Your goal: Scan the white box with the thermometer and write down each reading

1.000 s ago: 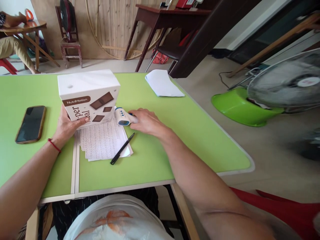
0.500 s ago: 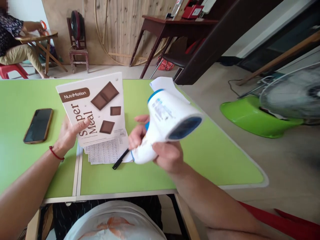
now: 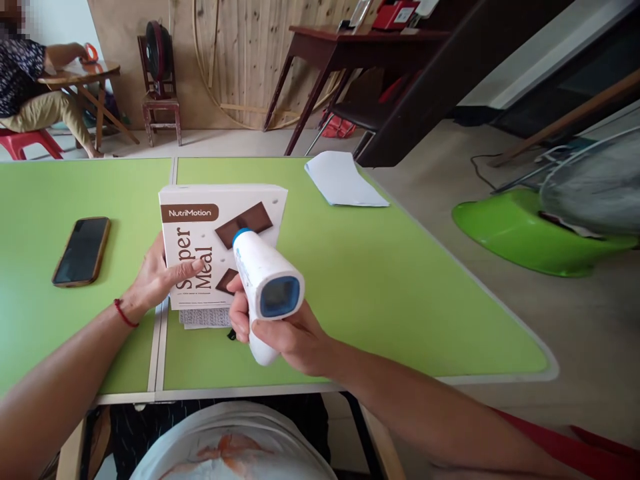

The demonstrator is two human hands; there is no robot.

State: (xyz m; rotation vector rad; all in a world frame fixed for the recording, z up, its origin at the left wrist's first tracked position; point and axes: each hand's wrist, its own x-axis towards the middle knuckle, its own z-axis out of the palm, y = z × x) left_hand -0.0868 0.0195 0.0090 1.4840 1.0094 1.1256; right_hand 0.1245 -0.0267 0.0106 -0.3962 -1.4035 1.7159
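My left hand [image 3: 163, 273] grips the left side of a white NutriMotion "Super Meal" box [image 3: 193, 250], thumb across its front and the other fingers hidden behind. The box stands tilted up, its printed face toward me. In my right hand [image 3: 285, 330] is a white and blue infrared thermometer [image 3: 263, 273], fingers wrapped round its handle. Its blue nose points at the box and overlaps the chocolate picture; whether they touch I cannot tell. Its dark screen faces me. Below the box show printed sheets [image 3: 205, 319] and the tip of a black pen [image 3: 231, 335].
A phone [image 3: 81, 252] lies on the green table [image 3: 400, 300] at the left. White papers [image 3: 345, 179] rest near its far right edge. Beyond are a person [image 3: 25, 87] at a small round table, a brown desk [image 3: 345, 43] and a green-based fan [image 3: 520, 233] on the floor.
The thermometer has swung left and turned, its nose now toward the box and its screen toward me. My left hand has brought the box a little right and down.
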